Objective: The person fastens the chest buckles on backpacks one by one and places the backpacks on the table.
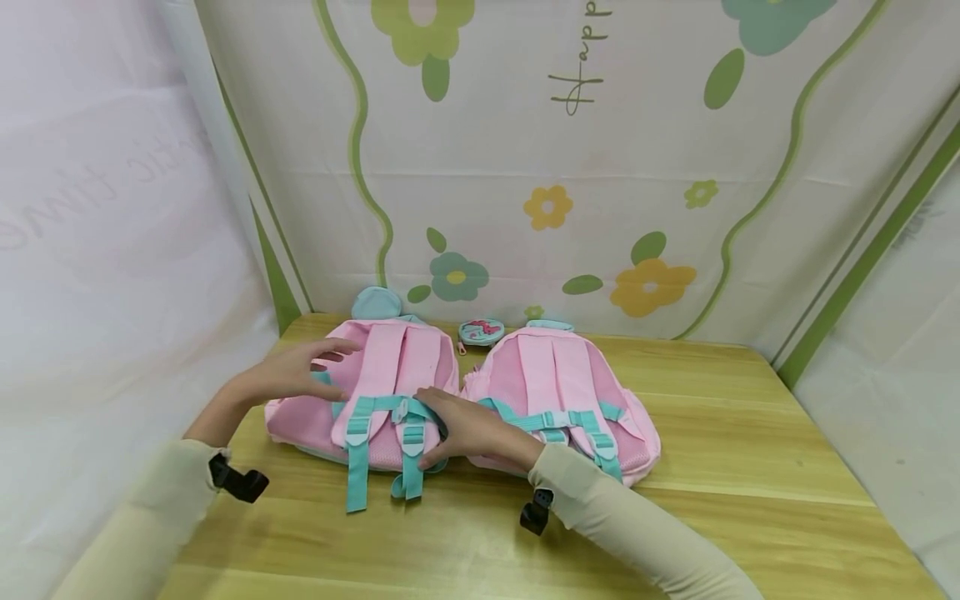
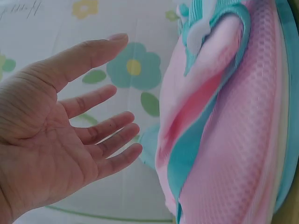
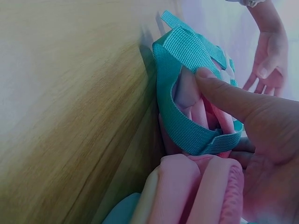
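Two pink backpacks lie side by side, straps up: a left backpack (image 1: pixel 300 421) and a right backpack (image 1: pixel 637 417). Over the left backpack's left side is my left hand (image 1: pixel 296 372), fingers spread and loosely bent. The left wrist view shows a gap between that hand and the backpack's pink mesh (image 2: pixel 233 140). My right hand (image 1: pixel 476 427) reaches to the left backpack's right shoulder strap, thumb and fingers spread apart around it. In the right wrist view the thumb touches teal webbing (image 3: pixel 180 126); the other fingertips are hidden behind it. A teal chest strap (image 1: pixel 382 403) crosses the left backpack.
A small round teal pouch (image 1: pixel 482 332) with a pink picture sits behind and between the backpacks. The wooden table (image 1: pixel 750 467) extends to the right and front. White floral cloth (image 1: pixel 480 150) hangs behind, with white cloth at both sides. Teal strap ends (image 1: pixel 357 492) trail forward.
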`<state>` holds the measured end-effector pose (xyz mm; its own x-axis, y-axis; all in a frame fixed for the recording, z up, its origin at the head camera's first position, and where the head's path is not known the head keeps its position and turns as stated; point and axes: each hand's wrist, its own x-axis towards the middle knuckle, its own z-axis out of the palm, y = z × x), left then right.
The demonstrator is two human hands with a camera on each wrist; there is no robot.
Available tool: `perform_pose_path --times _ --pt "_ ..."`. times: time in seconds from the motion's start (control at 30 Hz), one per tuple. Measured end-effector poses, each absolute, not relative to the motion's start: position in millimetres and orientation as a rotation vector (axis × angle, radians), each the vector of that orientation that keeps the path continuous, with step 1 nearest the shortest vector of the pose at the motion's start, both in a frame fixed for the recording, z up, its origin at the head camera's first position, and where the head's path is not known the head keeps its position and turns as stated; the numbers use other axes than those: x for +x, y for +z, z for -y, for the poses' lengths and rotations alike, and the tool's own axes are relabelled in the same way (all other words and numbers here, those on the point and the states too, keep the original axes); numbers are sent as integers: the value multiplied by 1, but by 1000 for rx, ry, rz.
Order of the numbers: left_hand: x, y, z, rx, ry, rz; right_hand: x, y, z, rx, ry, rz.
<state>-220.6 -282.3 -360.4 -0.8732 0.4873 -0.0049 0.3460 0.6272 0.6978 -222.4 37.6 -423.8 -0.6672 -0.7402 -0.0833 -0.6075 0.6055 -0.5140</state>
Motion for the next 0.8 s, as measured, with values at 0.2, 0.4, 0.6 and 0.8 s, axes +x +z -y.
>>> perform_pose_path --times 0.2,0.4,0.6,0.8 --pt "-223 -362 256 738 1002 -2692 -223 -426 -38 -1110 -672 -2528" --pt "-228 -369 238 844 882 -2774 -225 -430 -40 -1144 -673 -2516" --pt "-228 -375 228 827 817 -2774 -226 -434 -42 -1173 -677 -2513" --pt "-227 -383 222 822 790 -2766 -226 -435 -42 -1176 -664 -2521"
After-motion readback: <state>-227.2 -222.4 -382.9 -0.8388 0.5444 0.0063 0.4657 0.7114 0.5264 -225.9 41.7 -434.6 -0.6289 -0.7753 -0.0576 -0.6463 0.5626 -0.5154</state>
